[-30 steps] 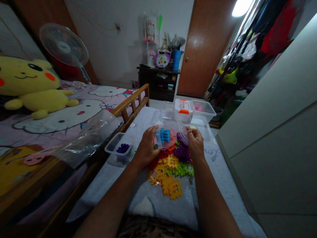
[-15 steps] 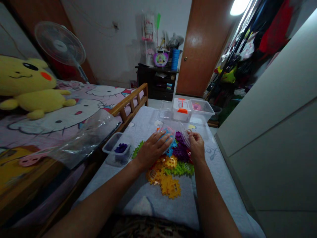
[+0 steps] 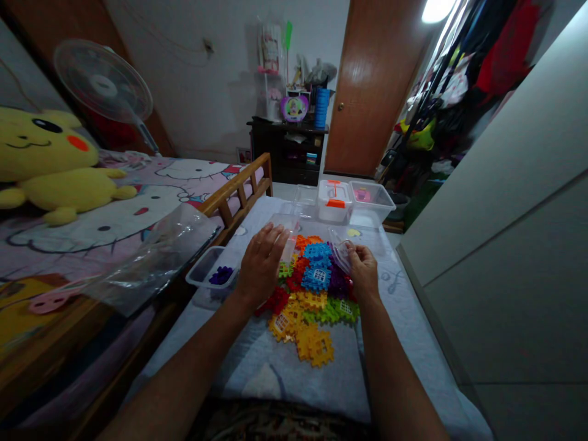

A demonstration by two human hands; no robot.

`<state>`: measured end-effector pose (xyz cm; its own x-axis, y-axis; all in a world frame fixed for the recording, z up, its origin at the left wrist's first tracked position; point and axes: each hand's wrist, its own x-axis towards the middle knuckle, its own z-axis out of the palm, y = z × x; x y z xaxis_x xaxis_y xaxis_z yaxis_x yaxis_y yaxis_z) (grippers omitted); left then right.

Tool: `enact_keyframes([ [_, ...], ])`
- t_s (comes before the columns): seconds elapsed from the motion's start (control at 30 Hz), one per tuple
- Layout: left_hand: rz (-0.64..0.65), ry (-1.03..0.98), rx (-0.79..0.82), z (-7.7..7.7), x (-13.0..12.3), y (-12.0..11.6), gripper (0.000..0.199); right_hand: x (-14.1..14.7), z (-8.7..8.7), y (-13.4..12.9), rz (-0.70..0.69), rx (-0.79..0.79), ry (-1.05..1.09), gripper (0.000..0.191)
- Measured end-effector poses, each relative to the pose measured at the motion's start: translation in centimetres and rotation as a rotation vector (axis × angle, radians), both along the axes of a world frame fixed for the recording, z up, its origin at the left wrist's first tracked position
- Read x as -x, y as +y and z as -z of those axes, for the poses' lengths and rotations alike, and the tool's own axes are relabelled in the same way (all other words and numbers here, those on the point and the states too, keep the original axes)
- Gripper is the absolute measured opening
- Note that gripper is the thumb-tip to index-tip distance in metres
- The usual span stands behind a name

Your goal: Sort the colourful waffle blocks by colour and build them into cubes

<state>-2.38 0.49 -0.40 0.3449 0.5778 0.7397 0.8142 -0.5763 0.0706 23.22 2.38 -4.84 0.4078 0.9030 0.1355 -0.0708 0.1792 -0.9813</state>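
Observation:
My left hand (image 3: 264, 263) is closed on a small clear plastic container (image 3: 288, 236), held just left of a pile of toy pieces. Pinched in my right hand (image 3: 362, 266) is a thin clear plastic piece (image 3: 340, 250), over the pile's right side. Between the hands lie gear-edged blue pieces (image 3: 316, 275), with orange, red and purple ones around them. Nearer to me are yellow pieces (image 3: 315, 345) and green pieces (image 3: 337, 311). A clear tub (image 3: 202, 274) holding dark purple pieces (image 3: 221, 275) stands left of my left hand.
At the far end of the cloth-covered surface (image 3: 257, 349) stand a lidded box with orange clasps (image 3: 334, 202) and a clear bin (image 3: 379, 205). A wooden rail (image 3: 236, 190) and plastic bag (image 3: 156, 257) are on the left. White panels (image 3: 509, 263) border the right.
My left hand has moved left with the clear container, uncovering blue, red and orange pieces. The right hand still holds its clear piece in nearly the same spot.

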Motion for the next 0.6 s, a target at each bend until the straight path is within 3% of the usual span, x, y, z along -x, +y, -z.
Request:
enact_keyframes([
  [0.13, -0.023, -0.29, 0.132, -0.2, 0.1, -0.6, 0.084, 0.2, -0.5, -0.2, -0.02, -0.008, -0.026, 0.039],
  [0.23, 0.012, -0.51, 0.291, 0.0, 0.0, -1.2, 0.086, 0.8, -1.9, -0.5, -0.025, -0.051, -0.058, 0.038],
  [0.43, 0.26, -0.879, 0.737, 0.5, -1.0, -2.5, 0.09, 2.2, -5.6, -0.7, -0.021, -0.267, -0.367, 0.021],
  [0.6, 0.363, -0.97, 0.85, 0.9, -2.0, -2.8, 0.091, 2.9, -6.2, -1.0, -0.075, -0.327, -0.563, 0.017],
])
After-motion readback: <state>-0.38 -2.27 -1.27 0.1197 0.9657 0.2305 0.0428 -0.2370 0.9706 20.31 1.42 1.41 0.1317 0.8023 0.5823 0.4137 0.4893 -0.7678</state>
